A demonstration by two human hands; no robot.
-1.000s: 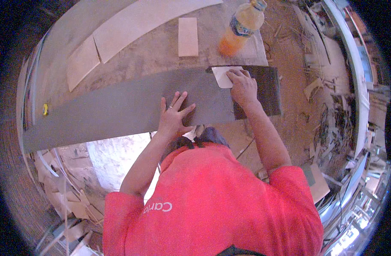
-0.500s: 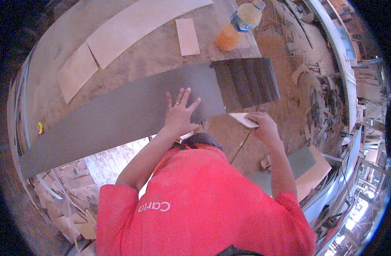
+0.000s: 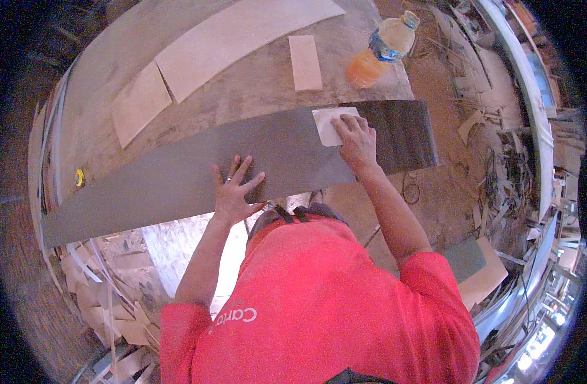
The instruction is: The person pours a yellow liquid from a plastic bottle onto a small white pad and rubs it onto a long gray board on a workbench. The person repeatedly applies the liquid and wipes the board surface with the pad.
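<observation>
Since half a second ago, the white card (image 3: 325, 133) and the right hand (image 3: 357, 141) have gone from beyond the near edge of the grey board (image 3: 146, 182) up onto its face, and the left hand (image 3: 234, 197) has shifted left along it.

Farthest left, at nine o'clock from the left hand, sits a small yellow thing (image 3: 80, 178). The grey board runs from there across the desk (image 3: 242, 96). At about half past ten lies a short pale piece (image 3: 143, 105); at twelve, a long curved sheet (image 3: 242, 45). The left hand rests spread on the board, grasping nothing.

The right hand grips the card against the board's right end. From it, a pale rectangle (image 3: 305, 62) lies at eleven, a bottle (image 3: 373, 63) stands near twelve, close beyond the work, a dark panel (image 3: 402, 134) adjoins at three, and scraps (image 3: 495, 192) litter four.
</observation>
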